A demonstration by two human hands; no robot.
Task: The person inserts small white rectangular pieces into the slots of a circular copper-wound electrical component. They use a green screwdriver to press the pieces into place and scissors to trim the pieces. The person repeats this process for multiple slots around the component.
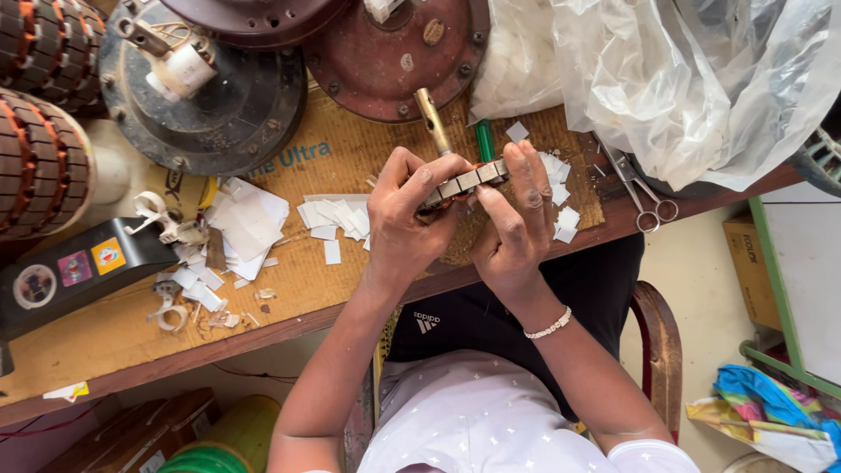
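Both my hands hold a round slotted metal stator core (464,182) over the wooden workbench (105,337). My left hand (405,219) grips its left side, thumb on the rim. My right hand (517,219) grips its right side, fingers curled over the top edge; a white bead bracelet sits on that wrist. A brass-coloured tool handle (432,120) and a green stick (484,140) lie just beyond the core. Small white paper strips (333,215) are scattered beneath and beside my hands.
Dark round motor housings (206,96) and copper-wound stators (39,162) fill the bench's far left. A black tape dispenser (74,271) lies at left. Scissors (644,193) and clear plastic bags (692,79) are at right. A chair arm (657,342) stands by my right elbow.
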